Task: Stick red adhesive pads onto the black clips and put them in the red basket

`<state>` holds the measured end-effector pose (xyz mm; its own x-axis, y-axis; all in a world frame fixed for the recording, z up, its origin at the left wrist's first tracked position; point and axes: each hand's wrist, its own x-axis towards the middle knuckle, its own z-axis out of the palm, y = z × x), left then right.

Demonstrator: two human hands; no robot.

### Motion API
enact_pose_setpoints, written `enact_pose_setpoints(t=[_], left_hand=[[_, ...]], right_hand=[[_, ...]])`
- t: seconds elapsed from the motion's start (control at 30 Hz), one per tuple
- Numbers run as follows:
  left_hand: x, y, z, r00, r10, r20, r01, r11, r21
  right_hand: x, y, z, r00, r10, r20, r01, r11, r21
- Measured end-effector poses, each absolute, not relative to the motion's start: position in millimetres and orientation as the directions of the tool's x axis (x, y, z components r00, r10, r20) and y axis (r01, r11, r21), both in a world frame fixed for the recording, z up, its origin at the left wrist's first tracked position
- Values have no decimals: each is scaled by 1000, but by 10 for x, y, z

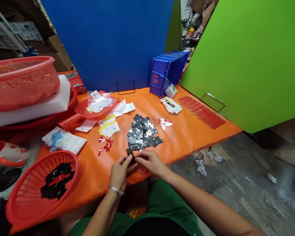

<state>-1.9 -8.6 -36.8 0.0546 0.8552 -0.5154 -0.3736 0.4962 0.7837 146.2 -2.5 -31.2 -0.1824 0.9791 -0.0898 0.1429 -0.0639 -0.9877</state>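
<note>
My left hand (120, 169) wears a bracelet at the wrist and pinches a small black piece (129, 152) near the table's front edge. Close on its right, my right hand (151, 162) has its thumb and fingers pressed together at the same black piece. Just beyond both hands lies a pile of small black and silver metal pieces (142, 132). Red film pieces (105, 145) are left of the pile, and another red strip (165, 122) is right of it. A red basket (16, 203) at the lower left holds black pieces with a red strip on top.
Cards (110, 128) and a red scoop (93, 109) lie at the back left, beside stacked baskets (21, 85). A mug (8, 153) stands far left. Farther back are a blue crate (159, 73), printed cards (171, 105) and red film sheets (201, 112). Blue and green boards rise behind.
</note>
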Motion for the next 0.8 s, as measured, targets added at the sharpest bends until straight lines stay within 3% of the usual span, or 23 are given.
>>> enact_pose_setpoints(t=[0.1,0.2,0.47,0.8], left_hand=[[-61,-63,-398,3,833,-553,-341,521,783],[-66,9,-385,31,836,-549,-313,529,789],[431,653,-146,274,864,-422,-141,470,871],[1314,1689,-322,284,892,-352,-110,395,912]], right_hand=[[1885,245,-350,36,991,129,460,98,-882],[2390,673,-436,254,944,210,701,-31,-712],[2745,1404,-607,365,917,162,797,-218,-564],[2736,1580,-638,445,895,23,798,-384,-465]])
